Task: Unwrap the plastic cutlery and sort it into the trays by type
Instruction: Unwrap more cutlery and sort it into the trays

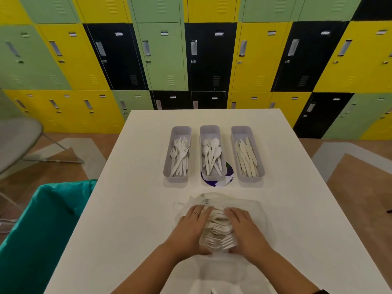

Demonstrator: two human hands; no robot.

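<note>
In the head view, a white table (297,187) carries everything, and the middle tray (210,132) serves as the landmark. It holds spoons (212,153). Just left of it stands the tray of forks (180,155), just right of it the tray of knives (247,160); all three already hold a fair number, so the sorting looks well along. A dark round sticker (230,174) peeks out from under the middle tray's near end.

On the near side of the middle tray, well apart from it, lies a heap of still-wrapped cutlery (218,230) in clear film. The left hand (191,228) and the right hand (244,228) press on it from either side with fingers laid fairly flat; neither hand seems clenched round any single piece, though the film blurs the fingertips.

The step in hand appears to be gathering the heap and singling out one packet. It would go best by lifting one packet clear, tearing the film at an end, and keeping the pieces from scattering before carrying each to its matching tray. Far left of the trays, off the table's edge, a green-lined bin (48,219) stands ready, probably for the wrappers.
</note>
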